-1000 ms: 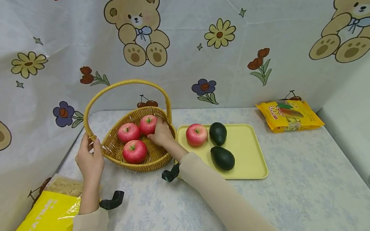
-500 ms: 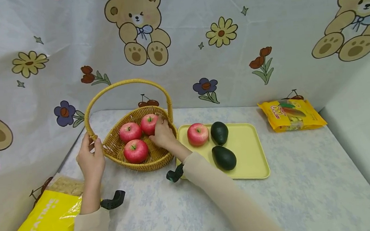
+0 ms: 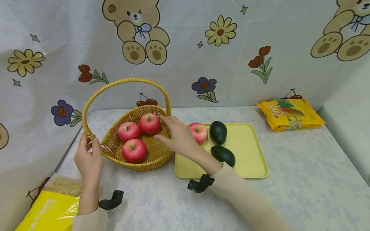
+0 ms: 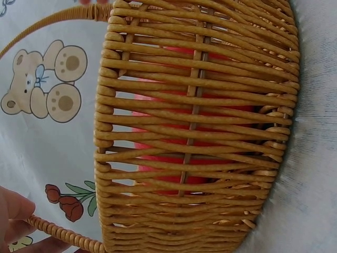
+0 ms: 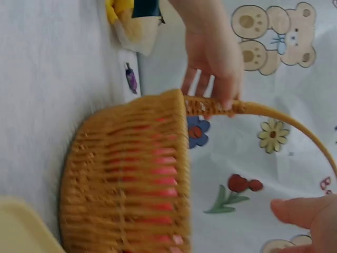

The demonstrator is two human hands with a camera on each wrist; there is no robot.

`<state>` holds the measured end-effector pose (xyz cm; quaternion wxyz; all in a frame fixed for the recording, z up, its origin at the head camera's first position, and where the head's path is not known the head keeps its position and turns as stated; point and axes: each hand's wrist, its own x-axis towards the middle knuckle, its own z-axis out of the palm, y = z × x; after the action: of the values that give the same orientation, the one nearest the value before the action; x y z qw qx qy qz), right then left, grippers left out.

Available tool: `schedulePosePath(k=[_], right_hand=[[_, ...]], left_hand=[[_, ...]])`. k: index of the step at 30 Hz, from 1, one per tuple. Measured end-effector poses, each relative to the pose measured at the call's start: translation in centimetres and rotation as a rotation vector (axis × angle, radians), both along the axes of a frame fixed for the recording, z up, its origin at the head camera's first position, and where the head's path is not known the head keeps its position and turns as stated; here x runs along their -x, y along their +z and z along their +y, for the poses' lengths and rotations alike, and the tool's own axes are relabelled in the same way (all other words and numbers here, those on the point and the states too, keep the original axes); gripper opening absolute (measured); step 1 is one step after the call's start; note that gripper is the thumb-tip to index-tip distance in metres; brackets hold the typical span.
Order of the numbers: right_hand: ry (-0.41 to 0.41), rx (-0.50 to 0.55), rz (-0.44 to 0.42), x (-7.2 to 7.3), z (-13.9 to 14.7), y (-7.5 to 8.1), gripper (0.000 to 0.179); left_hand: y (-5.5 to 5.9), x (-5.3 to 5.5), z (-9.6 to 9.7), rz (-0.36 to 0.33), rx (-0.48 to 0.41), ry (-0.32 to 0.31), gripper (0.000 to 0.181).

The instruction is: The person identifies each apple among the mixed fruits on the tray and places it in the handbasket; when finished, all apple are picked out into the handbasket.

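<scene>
My left hand [image 3: 89,158] grips the base of the wicker basket's [image 3: 157,156] tall handle [image 3: 129,80]. Inside the basket lie three red apples [image 3: 134,151], blurred red through the weave in both wrist views. Over the basket's right rim is my right hand [image 3: 182,137], fingers extended and thumb spread, with nothing held. It partly covers a fourth apple [image 3: 200,130] on the yellow tray [image 3: 250,153]. Two dark avocados [image 3: 218,132] share that tray. In the right wrist view, my right hand [image 5: 310,219] is apart from the basket wall [image 5: 126,174].
A yellow pasta bag [image 3: 45,223] lies at the front left. At the back right is a yellow snack packet [image 3: 290,114] with a mango picture. A bear-printed cloth [image 3: 179,13] hangs behind the table [image 3: 296,179].
My right hand has released the back right apple inside the basket and drawn back rightward, its fingers spreading. My left hand keeps its grip on the handle.
</scene>
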<state>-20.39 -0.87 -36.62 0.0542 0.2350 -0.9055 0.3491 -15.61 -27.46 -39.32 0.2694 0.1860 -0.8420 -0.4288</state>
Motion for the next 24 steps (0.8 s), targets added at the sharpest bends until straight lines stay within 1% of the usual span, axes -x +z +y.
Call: schedulePosePath(k=[3, 6, 8, 10, 13, 17, 21, 24], right_hand=[[0.005, 0.056, 0.091, -0.4, 2.1, 0.6, 0.065], [-0.014, 0.085, 0.178, -0.4, 4.1, 0.8, 0.066], [-0.036, 0.102, 0.212, -0.3, 5.3, 0.8, 0.068], [-0.053, 0.133, 0.226, -0.2, 6.3, 0.8, 0.071], [-0.072, 0.193, 0.221, 0.2, 7.6, 0.5, 0.075], [-0.100, 0.255, 0.184, 0.8, 9.0, 0.0, 0.080], [-0.136, 0.253, 0.140, 1.6, 9.9, -1.0, 0.082], [-0.146, 0.237, 0.104, 2.1, 10.3, -1.7, 0.085]], left_hand=[[0.1, 0.0, -0.1, -0.004, 0.000, 0.000, 0.041], [0.1, -0.1, -0.1, -0.005, 0.002, 0.002, 0.042], [0.1, -0.1, -0.1, -0.002, 0.003, 0.001, 0.042], [0.1, -0.1, -0.1, 0.003, 0.006, 0.000, 0.041], [0.1, -0.1, -0.1, 0.004, 0.007, 0.001, 0.041], [0.1, -0.1, 0.0, -0.002, 0.000, -0.001, 0.041], [0.1, 0.0, 0.1, -0.001, -0.003, -0.004, 0.040], [-0.1, 0.0, 0.0, 0.001, 0.000, -0.004, 0.040]])
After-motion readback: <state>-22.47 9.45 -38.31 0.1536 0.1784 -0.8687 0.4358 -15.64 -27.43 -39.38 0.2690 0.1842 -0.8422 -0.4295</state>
